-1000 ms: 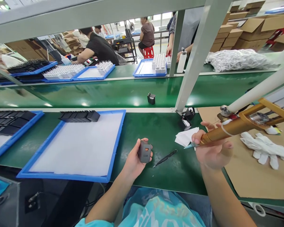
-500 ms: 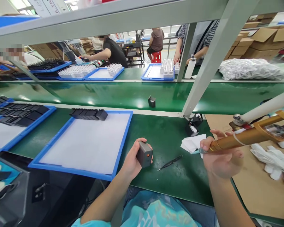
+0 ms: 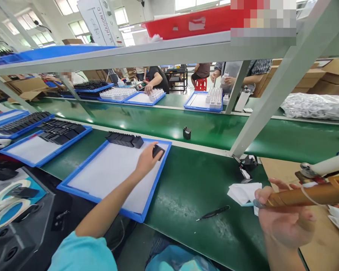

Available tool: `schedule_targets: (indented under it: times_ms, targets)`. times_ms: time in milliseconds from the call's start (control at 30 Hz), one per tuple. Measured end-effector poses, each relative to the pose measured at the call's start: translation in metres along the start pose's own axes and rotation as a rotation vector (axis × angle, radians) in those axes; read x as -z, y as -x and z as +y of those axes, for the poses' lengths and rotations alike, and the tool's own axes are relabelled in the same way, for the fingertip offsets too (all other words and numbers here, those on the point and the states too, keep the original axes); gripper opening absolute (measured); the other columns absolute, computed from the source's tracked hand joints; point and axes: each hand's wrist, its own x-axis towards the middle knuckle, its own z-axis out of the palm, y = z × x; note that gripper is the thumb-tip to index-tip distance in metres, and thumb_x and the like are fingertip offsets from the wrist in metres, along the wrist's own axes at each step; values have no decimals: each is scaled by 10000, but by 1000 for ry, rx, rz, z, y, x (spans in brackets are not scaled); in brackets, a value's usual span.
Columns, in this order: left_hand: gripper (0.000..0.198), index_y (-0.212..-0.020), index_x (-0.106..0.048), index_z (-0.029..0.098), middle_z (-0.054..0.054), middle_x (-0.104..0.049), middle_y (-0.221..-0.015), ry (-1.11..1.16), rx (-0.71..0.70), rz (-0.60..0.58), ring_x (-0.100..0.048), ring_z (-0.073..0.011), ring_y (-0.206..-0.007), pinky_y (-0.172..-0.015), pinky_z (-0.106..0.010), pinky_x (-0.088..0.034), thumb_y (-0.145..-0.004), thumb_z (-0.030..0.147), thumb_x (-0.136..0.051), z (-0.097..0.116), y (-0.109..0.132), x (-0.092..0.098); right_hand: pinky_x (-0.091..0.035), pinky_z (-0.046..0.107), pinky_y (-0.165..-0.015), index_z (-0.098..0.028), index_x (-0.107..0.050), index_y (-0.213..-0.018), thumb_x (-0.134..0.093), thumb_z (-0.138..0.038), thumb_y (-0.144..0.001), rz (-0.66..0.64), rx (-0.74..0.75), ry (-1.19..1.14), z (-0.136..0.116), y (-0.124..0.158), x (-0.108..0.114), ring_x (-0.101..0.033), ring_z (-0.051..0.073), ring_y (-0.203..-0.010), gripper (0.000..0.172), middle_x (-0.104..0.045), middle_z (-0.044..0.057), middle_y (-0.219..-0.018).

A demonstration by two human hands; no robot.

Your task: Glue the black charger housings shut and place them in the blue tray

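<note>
My left hand (image 3: pixel 147 160) is closed around a black power adapter (image 3: pixel 158 151) above the right back part of a blue-rimmed tray (image 3: pixel 98 173). On the tray's white liner, a row of black adapters (image 3: pixel 124 139) lines the back edge, just left of that hand. My right hand (image 3: pixel 288 224) grips a gold-coloured glue dispensing gun (image 3: pixel 296 195), whose thin blue tip points left over folded white paper (image 3: pixel 243 192). Black tweezers (image 3: pixel 214 213) lie on the green bench between my hands. Behind the paper rest more black adapter parts (image 3: pixel 248 162).
A single black adapter (image 3: pixel 187 132) stands on the green conveyor. A slanted grey post (image 3: pixel 260 101) rises behind the bench. More blue trays (image 3: pixel 45 150) with black adapters are at left. Tape rolls (image 3: pixel 9 212) lie lower left. Co-workers sit and stand across the line.
My left hand has carried the adapter left and away from me, from over the bench to over the tray. My view has tilted up and turned left. The right hand keeps its grip.
</note>
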Motion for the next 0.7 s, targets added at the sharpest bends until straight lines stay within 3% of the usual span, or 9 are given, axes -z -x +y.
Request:
schedule_targets:
  times_ms: [67,167,367,567,700]
  targets:
    - [469,-1283,-513,115,-188,-612,-1157,-156,-7,32,-494,-346,-1147,-1000,-466,-331,-908,396,-479,-30,-35,0,-375,389,-540,-398,-665,-1002,-582,-612,-707,2,12,2,2,-1,2,-452,163,-504,373,-627,2,-1048]
    - [411,-1196,-574,90,-212,-627,-1087,-270,-15,45,-447,-368,-1171,-1025,-490,-262,-886,340,-471,-63,-68,0,-390,374,-522,-371,-657,-1009,-604,-607,-699,-13,33,3,5,-3,5,-473,153,-496,393,-635,4,-1018]
    - [391,-1142,-587,80,-249,-511,-1215,-427,-18,93,-360,-405,-1210,-998,-516,-255,-870,334,-469,-96,-78,-2,-419,352,-512,-301,-631,-1054,-640,-588,-697,-48,49,-9,5,-5,8,-516,137,-505,458,-639,38,-1033]
    - [359,-1195,-555,125,-212,-449,-1340,-471,-27,90,-320,-385,-1266,-1027,-513,-242,-876,267,-474,-104,-81,-7,-420,332,-507,-274,-626,-1052,-658,-609,-694,-47,37,-2,3,-3,7,-512,121,-516,491,-632,46,-1035]
    - [595,-1397,-383,129,-219,-317,-1478,-368,-33,91,-243,-405,-1348,-1072,-534,-203,-857,314,-548,-77,-104,-15,-417,326,-499,-260,-620,-1072,-639,-603,-708,-80,45,-15,4,-1,7,-522,126,-513,501,-632,58,-1021]
